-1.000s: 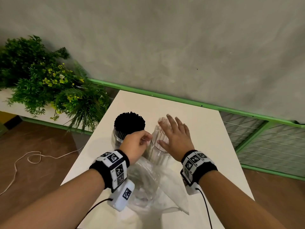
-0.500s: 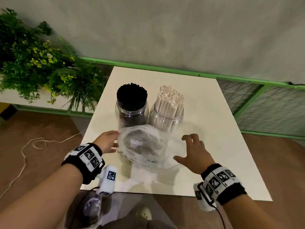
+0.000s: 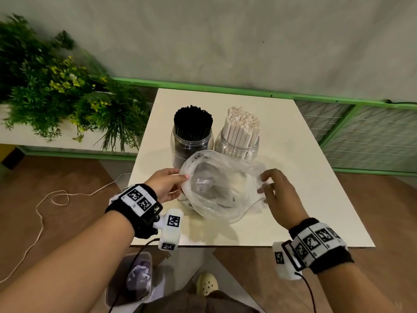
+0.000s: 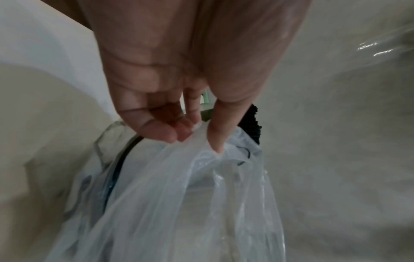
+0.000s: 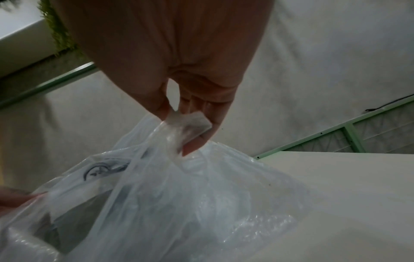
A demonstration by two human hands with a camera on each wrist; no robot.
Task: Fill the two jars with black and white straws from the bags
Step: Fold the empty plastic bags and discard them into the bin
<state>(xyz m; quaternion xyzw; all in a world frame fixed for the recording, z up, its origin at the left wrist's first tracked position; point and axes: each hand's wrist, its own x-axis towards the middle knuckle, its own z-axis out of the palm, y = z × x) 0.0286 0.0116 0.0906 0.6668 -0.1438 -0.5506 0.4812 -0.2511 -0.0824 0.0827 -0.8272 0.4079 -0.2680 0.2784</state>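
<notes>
- Pinching opposite edges, the left hand [image 3: 165,185] and right hand [image 3: 281,195] hold the clear bag [image 3: 216,186] at frame centre, mouth facing up toward the camera.
- Black straws [image 3: 193,123] and white straws [image 3: 241,129] stand upright in jars on the worktop [image 3: 304,177], just above the bag.

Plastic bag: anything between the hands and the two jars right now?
Yes. The plastic bag, pinched by the left hand and the right hand, hangs in front of the black-straw jar and the white-straw jar, hiding their lower fronts.
</notes>
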